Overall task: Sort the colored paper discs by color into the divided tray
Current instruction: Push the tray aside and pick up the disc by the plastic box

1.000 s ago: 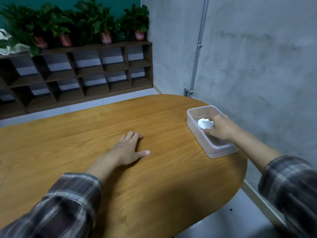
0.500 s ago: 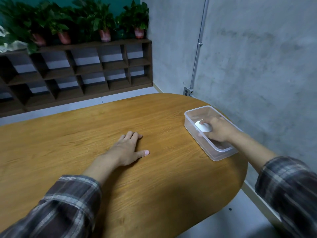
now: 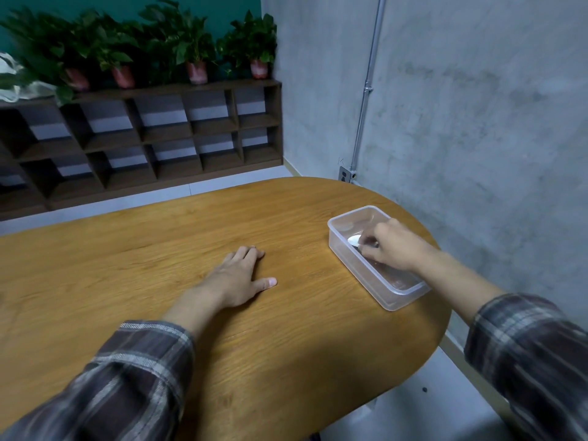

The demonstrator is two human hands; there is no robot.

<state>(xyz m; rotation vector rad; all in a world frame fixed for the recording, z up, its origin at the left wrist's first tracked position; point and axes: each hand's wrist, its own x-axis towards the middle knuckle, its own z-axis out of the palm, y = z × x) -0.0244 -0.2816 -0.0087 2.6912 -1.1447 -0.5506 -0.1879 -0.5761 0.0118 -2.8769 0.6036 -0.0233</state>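
— What is the right grip (image 3: 393, 246) doing?
— Its fingers are curled, and they pinch a white disc (image 3: 353, 240) by its edge. The disc is low inside the clear box (image 3: 359, 272), about halfway along it.
— Why pinch it by the edge?
— I think it is because paper is thin and flat. It is hard to lift from above, so you catch the rim.
— Why does the arm come in over the near end?
— The box sits by the right end of the worktop (image 3: 286, 345). It has no lid, so that arm can dip in from the top.
— And the left grip (image 3: 237, 276)?
— It lies flat on the worktop with straight fingers. It holds nothing and is well apart from the box. I guess it helps the person lean.
— Is this the tray with parts?
— I can't see any walls inside it, and I see no other colours. So I can't tell how far the sorting is.
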